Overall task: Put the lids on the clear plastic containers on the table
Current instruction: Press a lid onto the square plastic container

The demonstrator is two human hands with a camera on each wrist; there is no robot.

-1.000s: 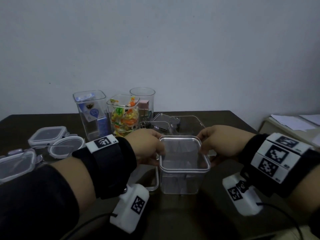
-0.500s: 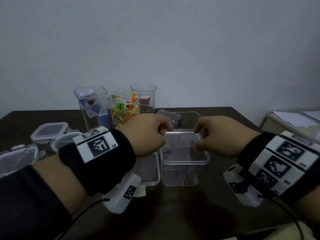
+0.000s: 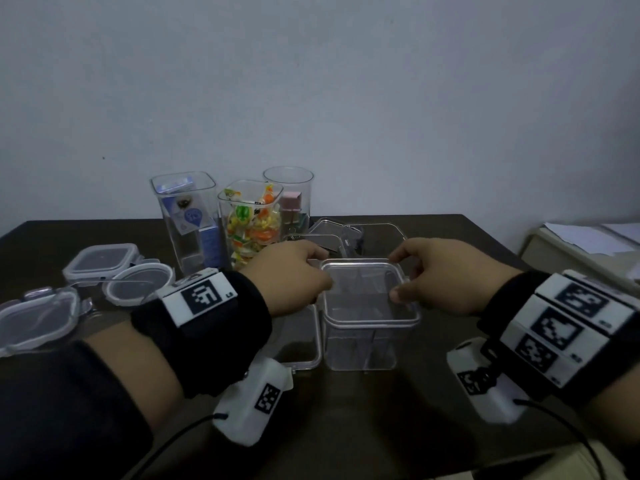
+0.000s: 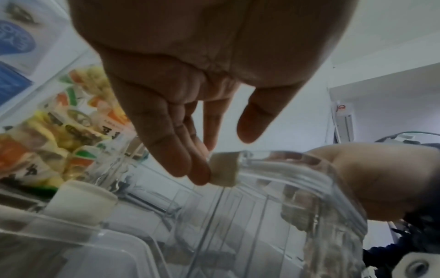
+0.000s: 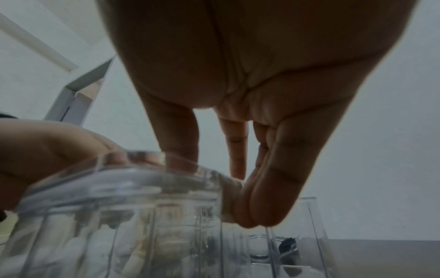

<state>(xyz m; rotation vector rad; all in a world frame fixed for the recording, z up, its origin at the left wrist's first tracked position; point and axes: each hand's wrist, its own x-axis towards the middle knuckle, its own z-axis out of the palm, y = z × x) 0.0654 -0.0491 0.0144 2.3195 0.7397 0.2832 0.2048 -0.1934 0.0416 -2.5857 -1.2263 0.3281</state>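
At the far left of the dark table (image 3: 398, 427) lie three loose lids: a rounded one (image 3: 33, 318) at the edge, a square one (image 3: 102, 259) behind it, and a round one (image 3: 138, 285) just beside that. Further back stand three open clear containers close together: a tall square one (image 3: 188, 220) with blue packets inside, a middle one (image 3: 251, 220) full of colourful wrapped sweets, and a round one (image 3: 291, 199) holding something pink.

The left hand (image 3: 287, 275) reaches in from the left, wrist strapped in a black band. Its fingers (image 4: 188, 161) are nearly straight and touch a whitish clip at the left edge of the lid (image 3: 363, 289); the thumb hangs free above it. Nothing is clasped, so the hand is open.

Between the hands, near the front middle of the table, stands the square clear box (image 3: 363, 341), with the lid sitting on top of it. A shallow clear tray (image 3: 304, 362) lies flat just to its left, and more clear plastic pieces lie behind it.

The right hand (image 3: 450, 275) comes in from the right. Its thumb presses down on the top of the lid, and its fingers (image 5: 266, 197) run down, straight and together, against the clip on the right edge. It too is open, pressing rather than clasping.

At the far right, white papers (image 3: 588, 237) rest on a pale surface beside the table.
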